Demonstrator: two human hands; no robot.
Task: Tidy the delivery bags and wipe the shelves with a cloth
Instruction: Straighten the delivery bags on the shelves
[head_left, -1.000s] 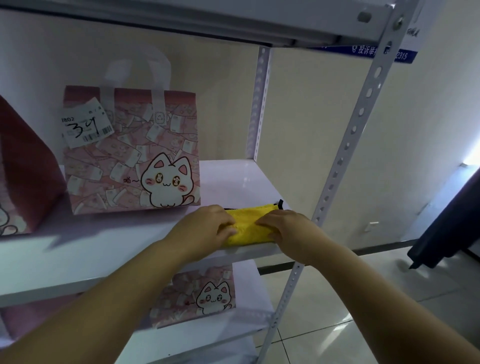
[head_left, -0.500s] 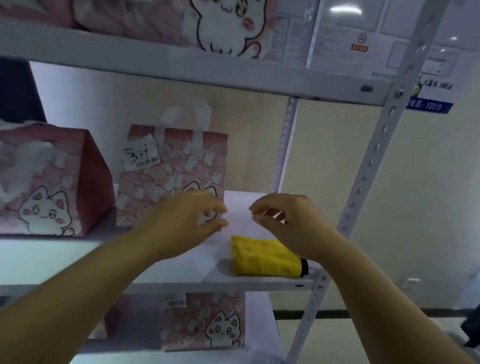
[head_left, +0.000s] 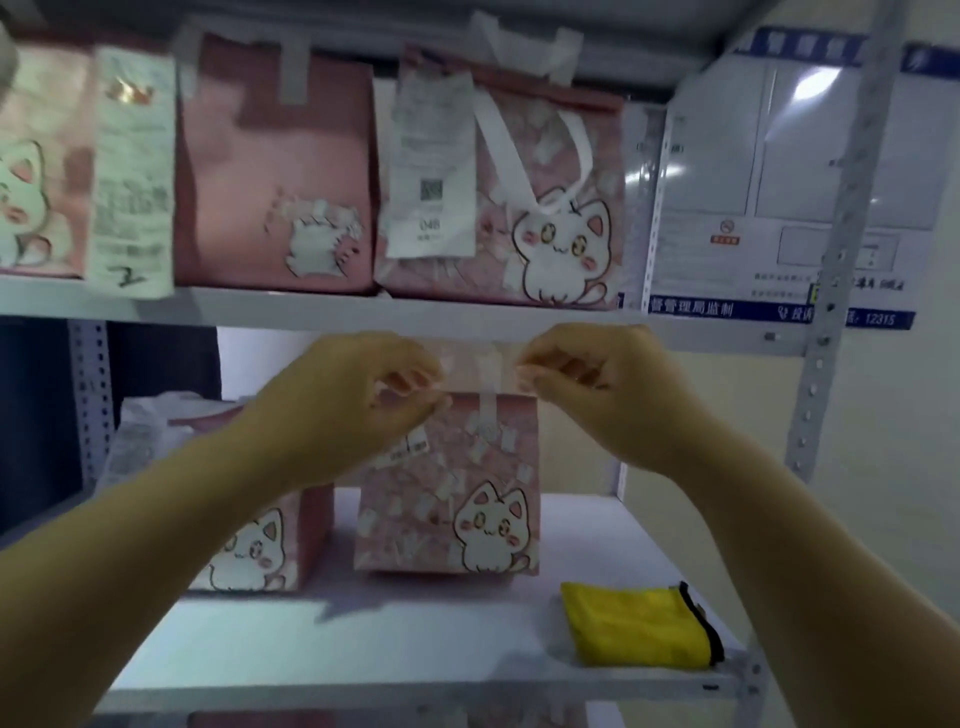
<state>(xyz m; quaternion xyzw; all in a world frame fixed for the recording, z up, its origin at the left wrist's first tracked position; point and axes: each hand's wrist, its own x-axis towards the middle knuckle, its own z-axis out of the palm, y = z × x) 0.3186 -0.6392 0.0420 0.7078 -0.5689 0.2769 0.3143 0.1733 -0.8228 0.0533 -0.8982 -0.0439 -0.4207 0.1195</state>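
Both my hands are raised in front of the middle shelf, just under the upper shelf's front edge (head_left: 311, 313). My left hand (head_left: 363, 410) and my right hand (head_left: 602, 395) face each other with loosely curled fingers and hold nothing. Between and behind them stands a pink cat-print delivery bag (head_left: 447, 504) with a white handle. A folded yellow cloth (head_left: 639, 631) lies on the middle shelf (head_left: 363, 644) at the front right, apart from both hands. A second pink bag (head_left: 260, 551) stands to the left, partly hidden by my left forearm.
The upper shelf carries three pink bags: one at the right (head_left: 545, 208) with a long receipt, one in the middle (head_left: 275, 171), one at the left (head_left: 36, 182). A perforated white post (head_left: 831, 322) frames the right side. Notices (head_left: 779, 182) hang on the wall behind.
Both hands let go of the yellow cloth, left it on the middle shelf and rose toward the upper shelf. The view tilted upward, so the upper shelf's bags came into sight.
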